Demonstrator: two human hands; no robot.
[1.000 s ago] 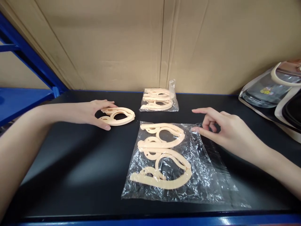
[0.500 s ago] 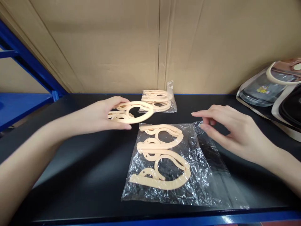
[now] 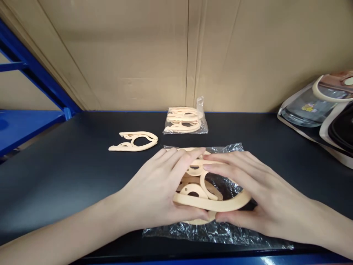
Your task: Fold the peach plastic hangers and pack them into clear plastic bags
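Observation:
Both my hands grip a folded beige clothes hanger (image 3: 212,203) low over a clear plastic bag (image 3: 209,235). My left hand (image 3: 162,187) closes round its left end, thumb on the near side and fingers over the far side. At the rounded right end, my right hand (image 3: 256,191) grasps it the same way. More beige hangers show beneath it, mostly covered by my hands. To the far left, a single folded hanger (image 3: 143,148) lies on the black shelf (image 3: 82,176).
A bagged set of beige hangers (image 3: 183,121) lies at the back, near the cardboard wall (image 3: 124,55). At the right stands a clear bag with tan trim (image 3: 303,106). A blue metal frame (image 3: 52,81) rises at the left.
My left hand has come right and nearer from the back left to the plastic bag. My right hand, holding nothing before, has closed on the hanger. One hanger at the left is now uncovered.

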